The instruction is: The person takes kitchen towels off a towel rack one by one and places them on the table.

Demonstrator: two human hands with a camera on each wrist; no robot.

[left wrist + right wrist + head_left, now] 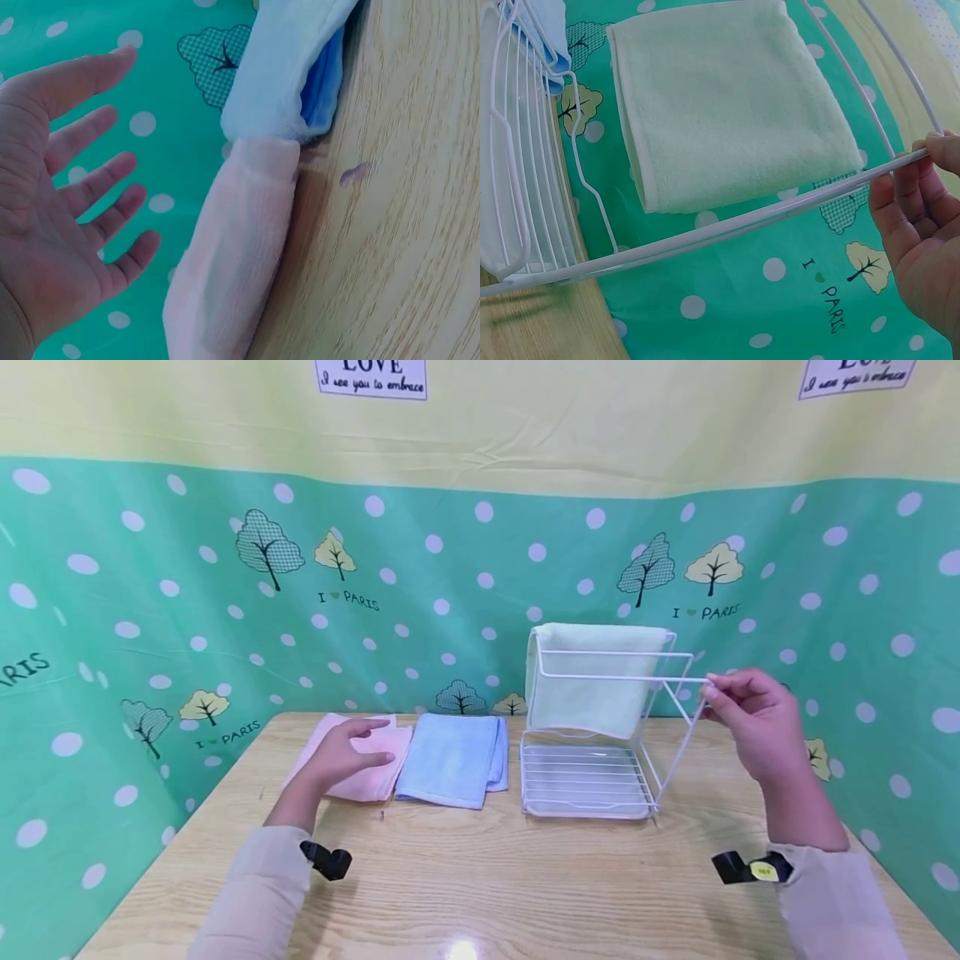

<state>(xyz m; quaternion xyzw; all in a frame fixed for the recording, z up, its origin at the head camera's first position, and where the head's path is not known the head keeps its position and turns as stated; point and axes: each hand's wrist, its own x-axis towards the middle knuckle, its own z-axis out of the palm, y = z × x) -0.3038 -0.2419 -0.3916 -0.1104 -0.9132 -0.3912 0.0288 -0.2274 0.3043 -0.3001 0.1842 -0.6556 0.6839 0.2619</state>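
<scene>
The counter (pixel 525 877) carried a white wire rack (pixel 600 777) near its back right edge, a green towel (pixel 585 681) draped over the rear rail. The right hand (pixel 753 718) pinched the front rail; a steady grip would keep it from tipping. The left hand (pixel 348 752), fingers spread, rested flat on the pink towel (pixel 375 781) beside the blue towel (pixel 450 760).

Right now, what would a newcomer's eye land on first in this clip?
First, the white wire rack at the table's centre right, with a pale green towel draped over its back rail. The right hand pinches the rack's front rail at its right end. To the left, a folded pink towel and a folded blue towel lie side by side on the wooden table, with the left hand spread open just over the pink one.
</scene>
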